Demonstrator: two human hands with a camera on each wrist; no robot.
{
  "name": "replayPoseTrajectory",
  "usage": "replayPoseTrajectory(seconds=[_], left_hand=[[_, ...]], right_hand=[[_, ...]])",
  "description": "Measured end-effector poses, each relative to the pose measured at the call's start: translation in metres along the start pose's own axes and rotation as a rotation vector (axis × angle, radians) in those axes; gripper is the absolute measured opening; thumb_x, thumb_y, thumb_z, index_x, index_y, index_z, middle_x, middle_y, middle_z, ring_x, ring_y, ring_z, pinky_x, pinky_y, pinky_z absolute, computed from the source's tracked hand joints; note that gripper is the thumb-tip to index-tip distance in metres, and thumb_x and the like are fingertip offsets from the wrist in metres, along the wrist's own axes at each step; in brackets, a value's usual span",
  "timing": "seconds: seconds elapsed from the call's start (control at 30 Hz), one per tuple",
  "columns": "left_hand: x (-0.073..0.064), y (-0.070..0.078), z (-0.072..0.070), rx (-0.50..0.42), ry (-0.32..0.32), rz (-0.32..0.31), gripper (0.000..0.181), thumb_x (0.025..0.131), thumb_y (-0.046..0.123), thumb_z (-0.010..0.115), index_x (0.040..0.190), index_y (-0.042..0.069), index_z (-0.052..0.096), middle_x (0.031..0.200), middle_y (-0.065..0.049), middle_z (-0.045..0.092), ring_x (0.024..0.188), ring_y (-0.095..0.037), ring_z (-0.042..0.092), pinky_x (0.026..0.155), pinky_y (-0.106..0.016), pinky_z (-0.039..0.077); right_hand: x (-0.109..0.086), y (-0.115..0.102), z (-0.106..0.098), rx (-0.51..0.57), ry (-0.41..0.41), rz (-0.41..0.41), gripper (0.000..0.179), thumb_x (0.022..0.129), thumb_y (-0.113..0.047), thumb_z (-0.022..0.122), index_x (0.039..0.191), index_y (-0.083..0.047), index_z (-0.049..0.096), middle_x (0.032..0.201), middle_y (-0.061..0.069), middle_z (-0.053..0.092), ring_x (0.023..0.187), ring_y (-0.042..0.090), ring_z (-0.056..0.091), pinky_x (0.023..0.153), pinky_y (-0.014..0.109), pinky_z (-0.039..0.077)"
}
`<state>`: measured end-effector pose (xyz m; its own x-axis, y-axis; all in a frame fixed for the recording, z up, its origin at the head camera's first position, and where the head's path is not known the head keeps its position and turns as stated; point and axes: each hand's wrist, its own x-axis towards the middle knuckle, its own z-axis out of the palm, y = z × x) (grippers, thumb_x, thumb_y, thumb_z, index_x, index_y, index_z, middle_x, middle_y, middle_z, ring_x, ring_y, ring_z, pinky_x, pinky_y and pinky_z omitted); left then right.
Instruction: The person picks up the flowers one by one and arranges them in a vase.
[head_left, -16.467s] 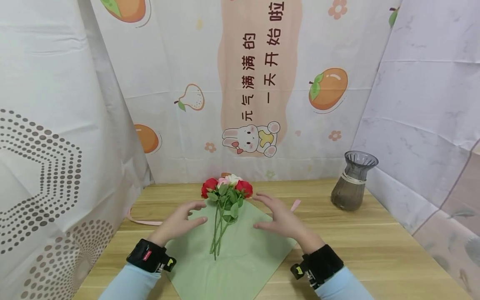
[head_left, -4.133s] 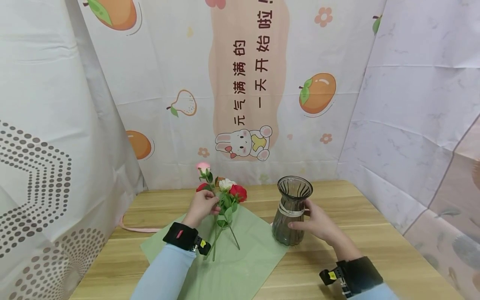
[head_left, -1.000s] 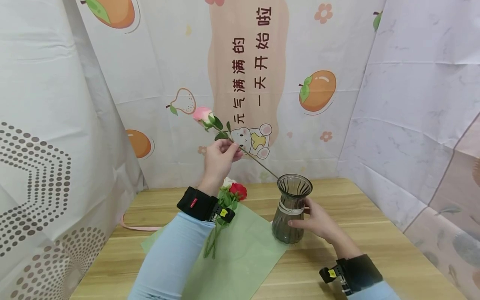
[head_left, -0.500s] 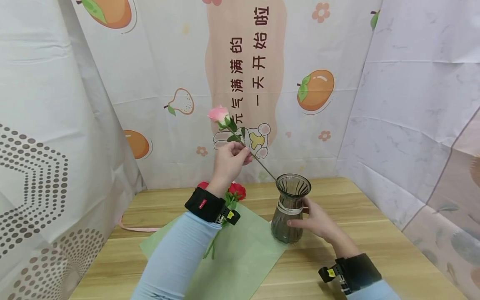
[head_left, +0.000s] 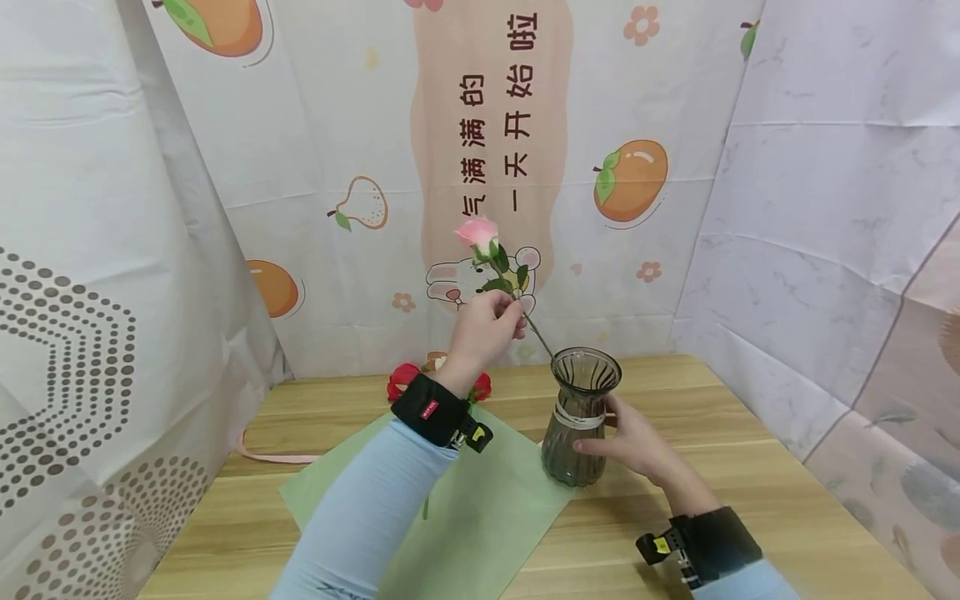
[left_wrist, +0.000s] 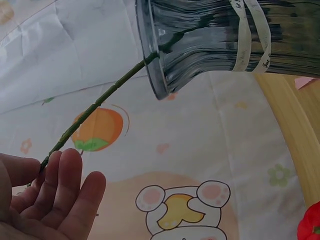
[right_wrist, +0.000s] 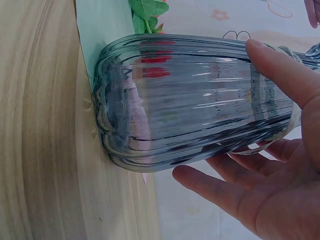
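In the head view, a pink rose [head_left: 478,233] leans up to the left, its stem pinched by my left hand [head_left: 487,329]. Its stem [left_wrist: 100,102] crosses the rim of a grey ribbed glass vase [head_left: 570,460], and the lower end shows inside the mouth in the left wrist view. The vase stands upright, with a pale band round its neck. My right hand [head_left: 637,442] grips it from the right, thumb and fingers on opposite sides. Two red roses [head_left: 402,381] lie behind my left forearm, which hides most of their stems and nearly all of a white bloom.
Green wrapping paper [head_left: 480,517] lies flat on the wooden table [head_left: 750,467], reaching the vase's base. A pink ribbon [head_left: 277,457] sticks out at the left. A printed curtain [head_left: 337,275] hangs behind the table's back edge, with more cloth at both sides.
The vase came from the back right to the paper's edge in my right hand. My left hand lifted the pink rose from the bunch, brought its stem to the vase mouth and moved further right.
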<state>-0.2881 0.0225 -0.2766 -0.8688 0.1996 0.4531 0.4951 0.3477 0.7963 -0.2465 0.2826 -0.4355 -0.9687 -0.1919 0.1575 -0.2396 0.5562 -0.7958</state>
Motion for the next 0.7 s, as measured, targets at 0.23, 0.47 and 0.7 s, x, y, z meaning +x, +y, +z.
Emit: replayPoseTrajectory(seconds=[0.23,0.47,0.7], left_hand=[[-0.001,0.003,0.012,0.1,-0.068,0.025,0.021,0.105,0.023,0.057,0.1,0.006,0.069,0.079,-0.004,0.068,0.071,-0.016,0.069,0.057,-0.023,0.047],[0.0,0.005,0.024,0.263,-0.098,0.048,0.023,0.104,0.027,0.057,0.098,0.011,0.071,0.081,0.0,0.067,0.069,-0.013,0.056,0.06,-0.024,0.044],[-0.001,0.007,0.037,0.449,-0.162,0.084,0.025,0.105,0.03,0.056,0.104,0.012,0.074,0.085,0.002,0.068,0.071,-0.011,0.057,0.06,-0.022,0.043]], right_hand=[[0.001,0.001,0.0,0.004,0.004,-0.011,0.092,0.079,-0.034,0.088,0.15,-0.007,0.037,0.145,0.023,0.052,0.131,0.05,0.052,0.103,0.064,0.046],[0.001,0.001,0.0,0.012,0.003,-0.02,0.092,0.079,-0.033,0.088,0.15,-0.007,0.037,0.144,0.023,0.052,0.131,0.049,0.052,0.103,0.064,0.046],[0.002,0.0,-0.001,0.007,-0.007,-0.006,0.093,0.079,-0.034,0.088,0.152,-0.008,0.035,0.146,0.022,0.051,0.132,0.048,0.051,0.104,0.063,0.046]])
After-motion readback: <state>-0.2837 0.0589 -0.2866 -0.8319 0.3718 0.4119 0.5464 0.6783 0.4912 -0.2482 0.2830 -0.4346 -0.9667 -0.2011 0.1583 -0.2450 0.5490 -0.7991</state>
